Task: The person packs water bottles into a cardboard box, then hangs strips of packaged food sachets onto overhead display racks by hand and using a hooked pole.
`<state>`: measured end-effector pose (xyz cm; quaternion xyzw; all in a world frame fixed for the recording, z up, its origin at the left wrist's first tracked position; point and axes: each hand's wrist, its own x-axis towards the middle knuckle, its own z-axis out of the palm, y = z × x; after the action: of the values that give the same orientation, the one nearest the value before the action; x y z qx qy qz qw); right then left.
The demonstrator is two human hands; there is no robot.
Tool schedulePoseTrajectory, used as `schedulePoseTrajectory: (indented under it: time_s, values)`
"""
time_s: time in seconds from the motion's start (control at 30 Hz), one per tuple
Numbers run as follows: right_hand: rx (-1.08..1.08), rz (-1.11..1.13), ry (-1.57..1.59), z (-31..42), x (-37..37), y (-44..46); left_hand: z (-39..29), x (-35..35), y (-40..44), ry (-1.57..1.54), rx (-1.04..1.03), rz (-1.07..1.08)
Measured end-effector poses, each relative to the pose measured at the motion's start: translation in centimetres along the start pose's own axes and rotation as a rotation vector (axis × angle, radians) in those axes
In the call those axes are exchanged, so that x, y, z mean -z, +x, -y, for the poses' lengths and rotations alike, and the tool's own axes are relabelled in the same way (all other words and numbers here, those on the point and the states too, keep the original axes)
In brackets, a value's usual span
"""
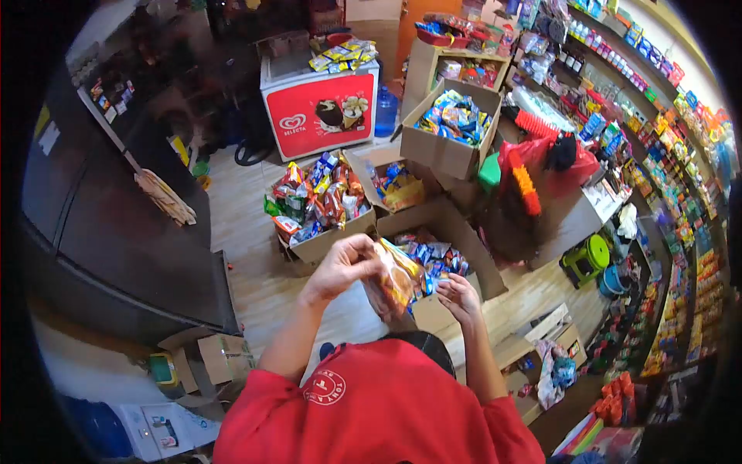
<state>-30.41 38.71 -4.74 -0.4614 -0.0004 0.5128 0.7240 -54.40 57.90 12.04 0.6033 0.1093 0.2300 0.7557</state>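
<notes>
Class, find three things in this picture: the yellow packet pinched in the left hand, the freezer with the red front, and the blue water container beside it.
Yellow packet [399, 275]: head view, middle of its printed side.
Freezer [319, 114]: head view, its red front.
Blue water container [386, 114]: head view, its body.

A red-fronted freezer [309, 138] stands on pale plank flooring [241, 199].

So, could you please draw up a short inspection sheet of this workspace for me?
Surface: wood-look floor.
Job's things: yellow-brown packet, near an open carton with blue packets.
Clutter: red bag and orange bristly thing.
Hands: left hand grips the yellow-brown packet; right hand is beside it, hold unclear.
Cables: nothing seen for certain.
Surroundings: freezer ahead, green stool and shelved goods to the right.
</notes>
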Motion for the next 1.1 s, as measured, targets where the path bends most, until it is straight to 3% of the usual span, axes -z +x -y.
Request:
schedulePoseTrajectory:
  time_s: [0.23, 0.37, 0.53, 0.63, 0.73, 0.9, 0.97, 1.1]
  values:
    - [0.045, 0.261, -0.397, -2.0, -7.9, -2.5, -0.2, 3.5, -1.7, -0.085, -0.077, -0.155]
    - [0.165, 0.549, -0.535, -2.1, -13.0, -4.7, -1.4, 4.8, -2.4, -0.111, -0.187, -0.190]
    - [0.253, 0.725, -0.584, -3.4, -18.9, -5.7, -3.6, 5.1, -3.8, -0.091, -0.218, -0.210]
    - [0.398, 0.690, -0.780, -4.1, -22.0, -6.5, -3.9, 6.4, -4.5, -0.081, -0.230, -0.208]
    - [0.345, 0.686, -0.556, -5.8, -23.8, -5.6, -3.9, 8.2, -5.4, -0.044, -0.226, -0.202]
    - [0.371, 0.626, -0.505, -7.6, -25.9, -5.6, -3.2, 10.9, -7.0, 0.074, -0.268, -0.175]
    - [0.460, 0.599, -0.501, -7.4, -27.2, -5.9, -3.2, 11.4, -7.4, 0.111, -0.213, -0.167]
    - [0.394, 0.637, -0.330, -7.9, -27.9, -5.2, -1.3, 12.5, -7.9, 0.071, -0.118, -0.095]
